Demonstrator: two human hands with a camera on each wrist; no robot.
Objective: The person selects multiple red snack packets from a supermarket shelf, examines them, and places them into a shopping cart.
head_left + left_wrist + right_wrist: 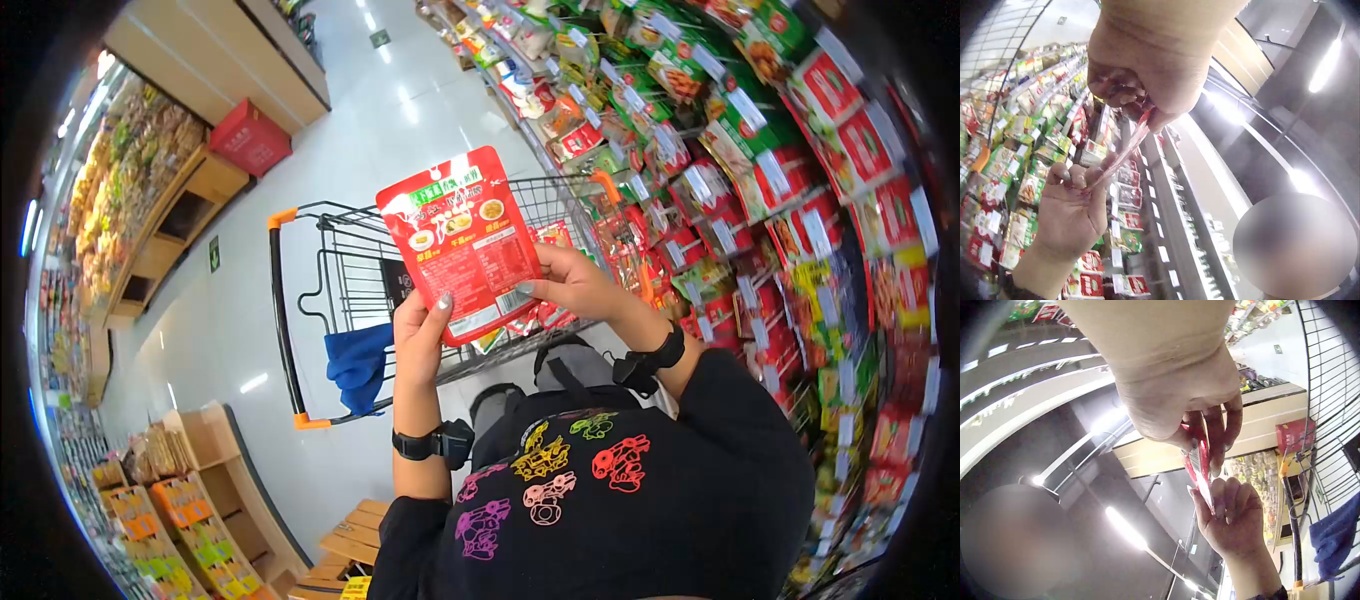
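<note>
Both hands hold a red seasoning pouch (460, 235) by its lower corners, above a shopping cart. The pouch's printed face, with small food pictures and a barcode at the bottom, is turned toward the head camera. My left hand (420, 330) pinches the lower left corner, thumb on the face. At the lower right, my right hand (575, 285) grips the edge with its thumb beside the barcode. Both wrist views show the thin pouch (1197, 464) nearly edge-on between the left hand (1235, 519) and right hand (1179, 394), the fingers behind it.
The wire shopping cart (283, 320) has orange corners, a blue cloth (358, 365) over its side and several red packets (555, 315) inside. Shelves of bagged goods (740, 180) line the right. Across the aisle stand a red bin (250, 138) and a produce display (140, 150).
</note>
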